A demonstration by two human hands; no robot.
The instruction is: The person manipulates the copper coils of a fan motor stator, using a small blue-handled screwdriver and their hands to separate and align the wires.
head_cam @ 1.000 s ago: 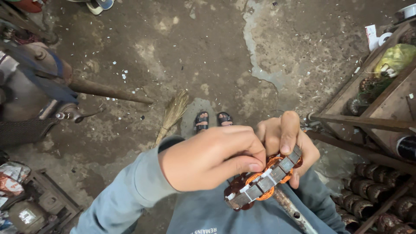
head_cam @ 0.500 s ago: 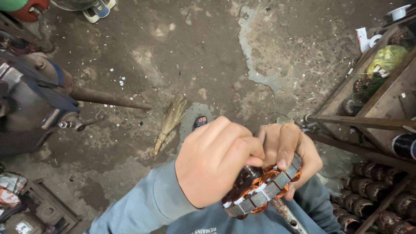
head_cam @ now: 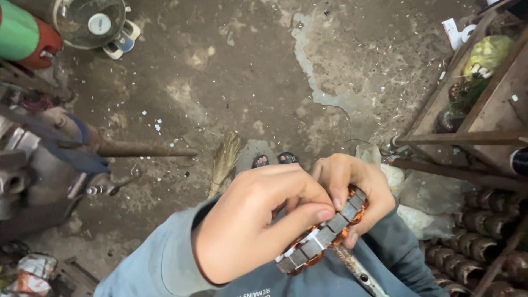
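Both hands up close under the camera, high over the floor (head_cam: 247, 82). Left hand (head_cam: 247, 225) clamped over the stator (head_cam: 324, 236), thumb pressed along its grey segments; right hand (head_cam: 352, 187) curled round the far edge, grip closed on it too. Copper windings peeking out orange beneath. Risk here: a thumb slipping off the steel, scraping wire. Shaft (head_cam: 355, 269) hanging below, possibly loose, hard to tell. A drop from here onto concrete could bend the windings.

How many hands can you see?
2: the left hand in front, pinching the copper-wound motor part, and the right hand gripping it from behind.
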